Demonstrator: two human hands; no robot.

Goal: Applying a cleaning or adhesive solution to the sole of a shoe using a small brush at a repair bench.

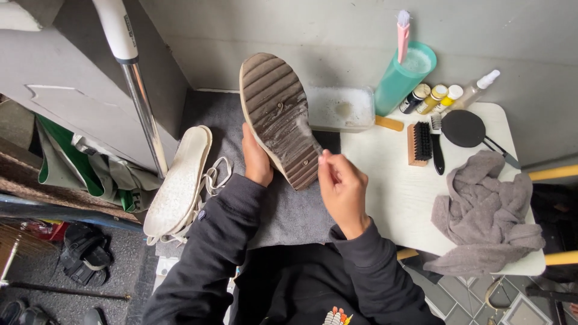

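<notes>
My left hand (256, 159) grips a shoe (278, 114) from the side and holds it with its ribbed, dirty brown sole turned up toward me. My right hand (342, 186) pinches a small brush (308, 133) with a clear handle, and its blurred tip rests on the sole near the lower right edge. Both arms wear dark sleeves. The shoe hangs over a grey mat (289, 213).
Two white insoles (179, 180) and white laces (218, 174) lie to the left on the mat. A soapy tray (340, 108), teal cup (402, 78) with a pink toothbrush, small bottles (435, 98), wooden brush (418, 143), round black tin (463, 128) and grey towel (484, 210) are on the white table (391, 198). A metal pole (141, 102) stands at left.
</notes>
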